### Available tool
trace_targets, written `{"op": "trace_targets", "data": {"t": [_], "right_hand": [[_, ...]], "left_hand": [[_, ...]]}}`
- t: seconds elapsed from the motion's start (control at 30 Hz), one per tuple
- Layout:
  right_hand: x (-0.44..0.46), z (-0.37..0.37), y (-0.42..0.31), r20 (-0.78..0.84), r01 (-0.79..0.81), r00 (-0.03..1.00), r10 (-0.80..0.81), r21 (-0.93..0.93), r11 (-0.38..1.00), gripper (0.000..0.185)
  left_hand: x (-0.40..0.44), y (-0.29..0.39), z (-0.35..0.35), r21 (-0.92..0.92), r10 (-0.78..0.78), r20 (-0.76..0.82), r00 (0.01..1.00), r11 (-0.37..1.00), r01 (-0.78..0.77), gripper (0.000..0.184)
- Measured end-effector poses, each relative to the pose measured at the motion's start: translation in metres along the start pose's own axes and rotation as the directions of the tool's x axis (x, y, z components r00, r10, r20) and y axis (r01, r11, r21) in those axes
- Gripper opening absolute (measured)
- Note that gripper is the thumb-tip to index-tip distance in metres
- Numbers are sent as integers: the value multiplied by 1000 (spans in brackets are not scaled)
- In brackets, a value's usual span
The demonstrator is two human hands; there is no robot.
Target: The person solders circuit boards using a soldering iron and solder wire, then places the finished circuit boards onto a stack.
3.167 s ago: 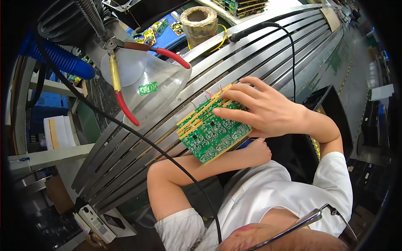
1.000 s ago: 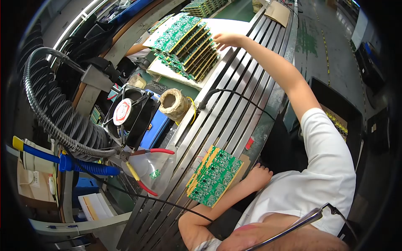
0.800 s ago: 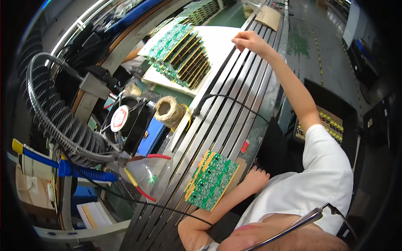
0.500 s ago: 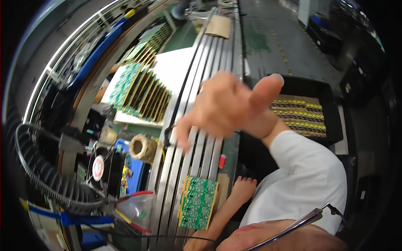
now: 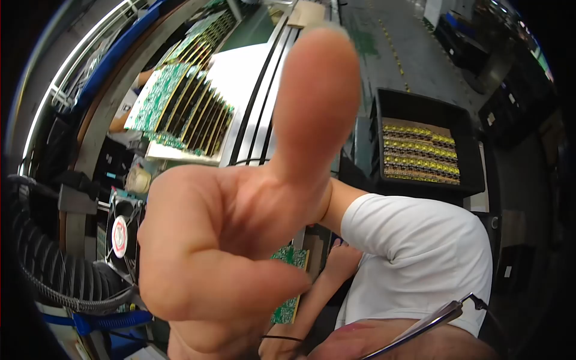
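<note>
My right hand [image 5: 198,240] fills the middle of the head view, very near the camera and blurred. Its thumb points up and its other fingers bend toward the lens, apart from the thumb, with nothing between them. Partly covered by it, a green circuit board [image 5: 291,258] lies on the metal rails at the bench's near side. My left hand [image 5: 343,259] rests by the bench edge, close to that board. Its knuckles show, but its fingertips are hidden, so I cannot tell what it holds.
Green circuit boards [image 5: 180,108] stand in a row on a white surface at upper left. A black bin [image 5: 423,186] with yellow-topped parts sits to the right. A ribbed black hose [image 5: 66,258] and small fan [image 5: 123,231] are left. Another person's arm [image 5: 122,114] shows behind the boards.
My right hand has come much nearer to the camera and now covers the rails and part of the board. The view has shifted slightly. My left hand stays by the bench edge.
</note>
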State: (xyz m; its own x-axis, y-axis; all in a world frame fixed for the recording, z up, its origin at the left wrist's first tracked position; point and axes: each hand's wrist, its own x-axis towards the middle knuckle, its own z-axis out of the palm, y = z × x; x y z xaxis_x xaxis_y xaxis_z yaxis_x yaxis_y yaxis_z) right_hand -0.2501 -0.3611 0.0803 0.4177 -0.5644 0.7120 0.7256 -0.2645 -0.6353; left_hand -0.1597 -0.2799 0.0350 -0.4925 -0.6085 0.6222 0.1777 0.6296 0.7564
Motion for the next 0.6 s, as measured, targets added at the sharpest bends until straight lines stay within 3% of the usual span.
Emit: {"op": "trace_targets", "data": {"t": [0.07, 0.1, 0.13, 0.2, 0.23, 0.27, 0.37, 0.43, 0.6], "right_hand": [[-11, 3, 15, -38, -47, 998, 46, -39, 998, 68], [-16, 4, 21, -53, -67, 997, 64, -53, 996, 67], [-20, 5, 28, -69, -82, 995, 78, -60, 995, 67], [-25, 8, 35, -77, -105, 992, 99, -79, 991, 66], [-25, 9, 37, -69, -107, 992, 103, -62, 992, 66], [-31, 12, 40, -88, -118, 990, 111, -85, 989, 65], [-36, 15, 44, -97, -132, 988, 123, -98, 986, 64], [-40, 18, 45, -97, -135, 987, 125, -109, 985, 63], [-45, 19, 44, -99, -152, 985, 140, -129, 980, 61]], "left_hand": [[47, 35, -36, -270, 299, -210, 931, 897, -349, 32], [72, 48, -54, -254, 276, -223, 935, 910, -329, 32], [95, 61, -70, -406, 537, -388, 749, 630, -662, 37], [129, 80, -87, -456, 697, -480, 533, 321, -830, 43], [145, 86, -89, -489, 772, -517, 370, 88, -868, 46], [155, 90, -83, -549, 816, -555, 161, -213, -808, 37], [143, 81, -90, -497, 783, -393, 482, 261, -828, 35], [125, 73, -89, -443, 701, -324, 635, 481, -757, 34], [94, 63, -78, -354, 556, -275, 784, 700, -621, 31]]}}
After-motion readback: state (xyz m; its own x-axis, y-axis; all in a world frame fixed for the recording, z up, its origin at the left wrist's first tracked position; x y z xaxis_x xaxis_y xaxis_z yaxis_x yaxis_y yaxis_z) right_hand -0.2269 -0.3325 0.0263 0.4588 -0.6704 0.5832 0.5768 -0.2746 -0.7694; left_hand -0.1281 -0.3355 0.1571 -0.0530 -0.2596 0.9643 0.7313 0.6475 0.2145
